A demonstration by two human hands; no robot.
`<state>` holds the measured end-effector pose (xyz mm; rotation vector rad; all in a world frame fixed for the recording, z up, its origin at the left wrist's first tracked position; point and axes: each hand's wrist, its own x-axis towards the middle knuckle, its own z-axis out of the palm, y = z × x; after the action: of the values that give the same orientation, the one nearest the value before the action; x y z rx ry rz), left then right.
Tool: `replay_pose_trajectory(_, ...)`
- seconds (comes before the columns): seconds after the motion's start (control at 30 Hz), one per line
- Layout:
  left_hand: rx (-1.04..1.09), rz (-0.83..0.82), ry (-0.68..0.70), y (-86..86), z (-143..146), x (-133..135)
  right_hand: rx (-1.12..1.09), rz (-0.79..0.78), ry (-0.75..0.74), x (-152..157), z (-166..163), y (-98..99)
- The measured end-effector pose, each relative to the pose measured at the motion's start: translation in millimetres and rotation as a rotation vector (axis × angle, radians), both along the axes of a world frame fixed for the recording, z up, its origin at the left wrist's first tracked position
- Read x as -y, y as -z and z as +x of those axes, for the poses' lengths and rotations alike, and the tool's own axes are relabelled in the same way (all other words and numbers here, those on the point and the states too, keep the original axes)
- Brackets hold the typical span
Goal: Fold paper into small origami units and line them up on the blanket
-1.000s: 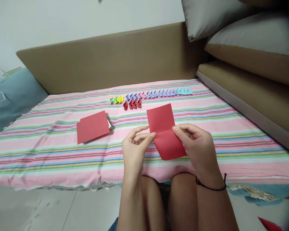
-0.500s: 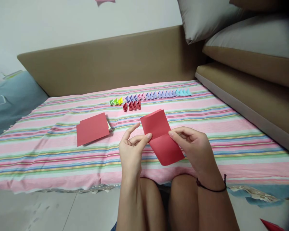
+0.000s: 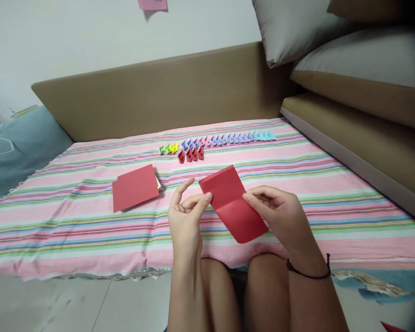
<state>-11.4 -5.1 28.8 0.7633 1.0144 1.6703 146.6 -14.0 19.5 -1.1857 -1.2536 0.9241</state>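
A striped cloth (image 3: pixel 90 235) in pink, white, green and blue covered the broad surface, with a long brown backrest (image 3: pixel 159 99) standing along its far side. Brown cushions (image 3: pixel 352 124) lay stacked at the right, and a grey pillow (image 3: pixel 293 32) rested by the top of that pile. The left hand (image 3: pixel 186 221) pinched one long edge of a red sheet (image 3: pixel 233 205) between thumb and fingers, its index finger raised off the paper. The right hand (image 3: pixel 281 210) gripped the opposite edge, thumb on top and the other fingers curled. Between them the sheet sat tilted over the near part of the cloth, a crease running across its middle (its near end bowed a little). Left of the hands lay a paper stack (image 3: pixel 134 188), red on top, with paler paper peeking out at its right side. Farther back stood a row of small folded shapes (image 3: pixel 224 139), from green to light blue, and just in front of it four dark red ones (image 3: pixel 189 156). A thin dark cord (image 3: pixel 309 276) circled the right wrist.
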Motion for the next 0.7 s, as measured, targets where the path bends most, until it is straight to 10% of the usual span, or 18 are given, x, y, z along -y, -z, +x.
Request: replay_pose_trajectory(0.7, 0.092, 0.039, -0.124, 1.3, -4.0, -3.4, 0.140, 0.059, -0.016, 0.1, 1.4, 0.8)
